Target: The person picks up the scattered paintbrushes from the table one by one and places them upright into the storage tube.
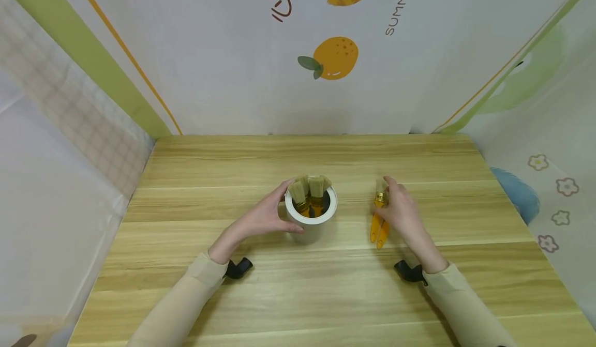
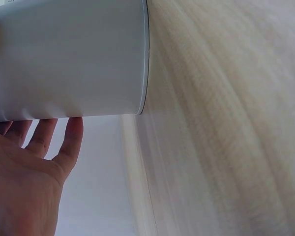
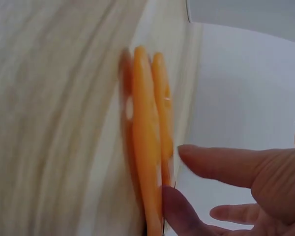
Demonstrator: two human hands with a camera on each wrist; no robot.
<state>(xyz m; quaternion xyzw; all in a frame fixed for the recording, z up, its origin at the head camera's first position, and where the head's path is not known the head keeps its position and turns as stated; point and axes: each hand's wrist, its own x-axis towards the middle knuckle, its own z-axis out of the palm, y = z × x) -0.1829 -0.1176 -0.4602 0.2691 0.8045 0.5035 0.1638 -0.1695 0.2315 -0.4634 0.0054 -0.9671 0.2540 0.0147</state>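
A white can (image 1: 307, 235) stands upright on the wooden table, holding several paintbrushes (image 1: 317, 185) with their pale bristles up and orange handles down inside. My left hand (image 1: 266, 215) holds the can from its left side, thumb across the front and fingers round the back. In the left wrist view, the fingertips (image 2: 74, 127) press against the can's smooth wall. To the right of the can, two orange-handled paintbrushes (image 1: 375, 227) lie side by side, handles toward me. Over their metal and bristle ends, my right hand (image 1: 401, 211) has thumb and fingers spread, with one fingertip right at a handle (image 3: 146, 118).
The wood-grain table (image 1: 223, 166) reaches back to a white printed curtain (image 1: 233, 78), with more cloth at both sides. Black curved pieces (image 1: 239, 268) sit at both wrists.
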